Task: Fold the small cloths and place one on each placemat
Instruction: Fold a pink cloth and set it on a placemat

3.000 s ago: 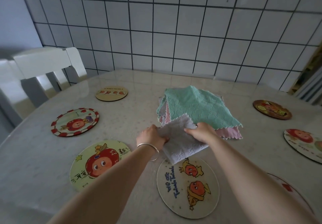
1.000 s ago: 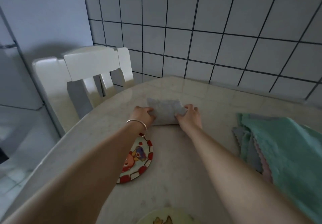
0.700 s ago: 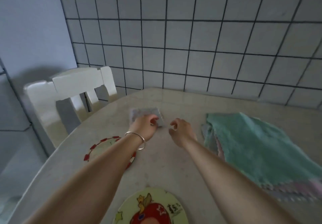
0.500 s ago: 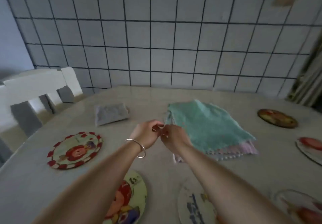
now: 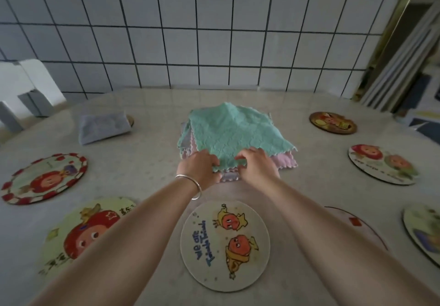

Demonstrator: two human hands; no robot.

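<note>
A stack of small cloths lies mid-table, with a green cloth (image 5: 234, 130) on top and pink and grey ones under it. My left hand (image 5: 198, 169) and my right hand (image 5: 257, 165) both pinch the green cloth's near edge, which is rolled up a little. A folded grey cloth (image 5: 103, 127) rests at the far left on a small round placemat (image 5: 130, 121) that it almost fully hides. Round cartoon placemats ring the table: one just in front of me (image 5: 225, 245), two at the left (image 5: 44, 178) (image 5: 81, 232), and several at the right (image 5: 332, 123) (image 5: 382, 164).
A white chair (image 5: 26, 91) stands at the table's far left corner. A tiled wall (image 5: 190, 32) runs behind the table. Stacked boards and boxes (image 5: 404, 67) lean at the far right. More placemats (image 5: 422, 232) sit at the right edge.
Both hands let go of the folded grey cloth on the far left placemat and came back to the stack. They now grip the green cloth's near edge.
</note>
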